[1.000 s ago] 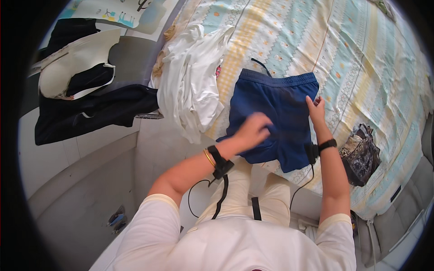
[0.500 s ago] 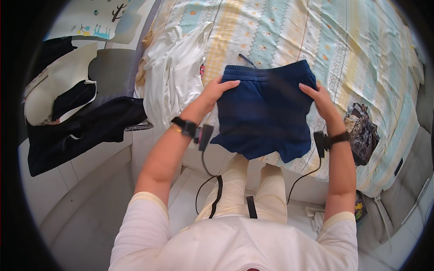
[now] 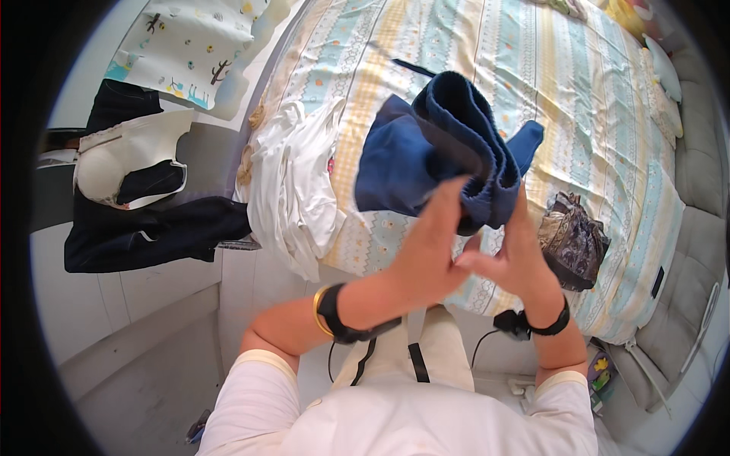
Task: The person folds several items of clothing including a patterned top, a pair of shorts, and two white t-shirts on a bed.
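Note:
A pair of navy blue shorts hangs in front of me over the bed, its elastic waistband bunched and turned toward me in a loop. My left hand grips the near end of the waistband, fingers pointing up along the cloth. Close beside it, my right hand holds the waistband's right side, its thumb reaching across toward the left hand. Motion smears both hands a little, and the cloth hides some fingertips. A dark drawstring sticks out beyond the shorts on the far side.
White garments lie along the bed's left edge. To the right is a bunched dark patterned garment on the striped bedsheet. Further left are a cream bra and black clothing. A grey padded headboard borders the right.
The shorts were spread flat between my two hands; now they are gathered, the waistband folded into a loop. My hands have come together near the middle, and the view has shifted slightly.

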